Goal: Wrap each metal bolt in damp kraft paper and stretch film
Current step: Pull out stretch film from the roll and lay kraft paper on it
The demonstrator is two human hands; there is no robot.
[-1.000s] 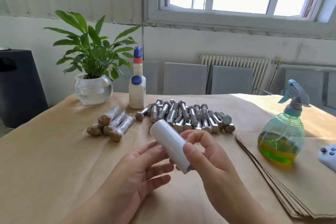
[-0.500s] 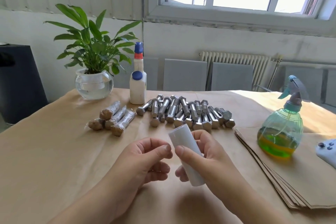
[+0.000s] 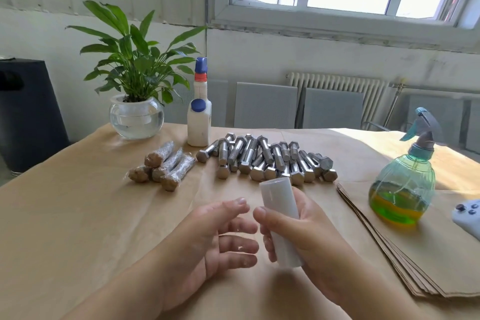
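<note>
Toward the far left of the bench (image 3: 65, 215), beside the plant bowl (image 3: 136, 118), I count about 4 wrapped bolts (image 3: 162, 167) lying together, brown paper showing at their heads under glossy film. Those look finished. Just right of them sits the pile of bare bolts (image 3: 267, 161), well over 12 by my reckoning, so most of the job is still ahead.

My right hand (image 3: 306, 236) is clamped around the stretch film roll (image 3: 281, 221), which stands nearly upright, tilted a little away from me, above the bench in front of the bare pile. My left hand (image 3: 215, 241) is empty, fingers spread and apart, just beside the roll without touching it. I cannot see a loose film end.

No bolt is in hand and no paper sheet lies spread before me. The kraft paper stack (image 3: 384, 249) rests at my right, with the spray bottle (image 3: 401, 189) on it, both seemingly untouched for the next piece. I judge I am between bolts: the next one has yet to be picked, papered, dampened and filmed.
</note>
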